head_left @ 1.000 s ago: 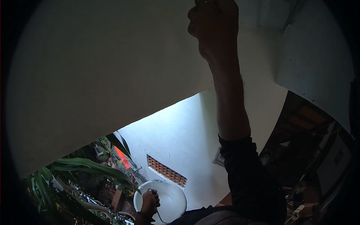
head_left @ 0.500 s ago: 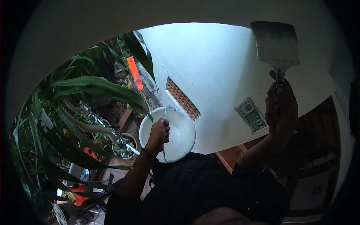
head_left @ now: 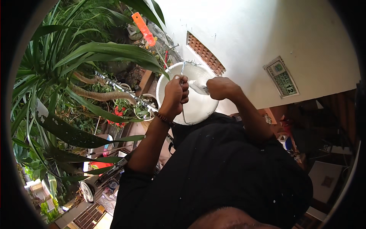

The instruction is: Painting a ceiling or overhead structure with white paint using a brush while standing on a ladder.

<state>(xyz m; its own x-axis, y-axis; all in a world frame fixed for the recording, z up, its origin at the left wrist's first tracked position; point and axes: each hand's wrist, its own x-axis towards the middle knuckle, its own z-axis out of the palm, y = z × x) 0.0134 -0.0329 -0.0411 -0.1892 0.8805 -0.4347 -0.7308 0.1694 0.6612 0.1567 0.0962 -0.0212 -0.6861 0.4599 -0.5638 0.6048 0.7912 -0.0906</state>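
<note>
My left hand (head_left: pixel 175 94) is closed round the wire handle (head_left: pixel 183 113) of a white bucket (head_left: pixel 206 109), which hangs in front of my body. A beaded bracelet circles that wrist. My right hand (head_left: pixel 223 87) grips a wide putty knife (head_left: pixel 198 86) at the bucket's right side. The knife reaches down into the bucket, its blade partly lost against the white inside. White material coats the bucket's inner walls; how deep it lies cannot be told.
A white wall (head_left: pixel 244 42) with a brick-red vent grille (head_left: pixel 206 53) and a plate sign (head_left: pixel 281 77) stands ahead. Long-leaved plants (head_left: pixel 103 51) crowd the left, one leaf touching the bucket's rim. An orange strip (head_left: pixel 143 29) hangs among them. Shelves and clutter lie lower right.
My right hand has come down from high on the right and brought the putty knife from near the wall's upper edge into the bucket. The view has tilted downward. My left hand keeps the handle.
</note>
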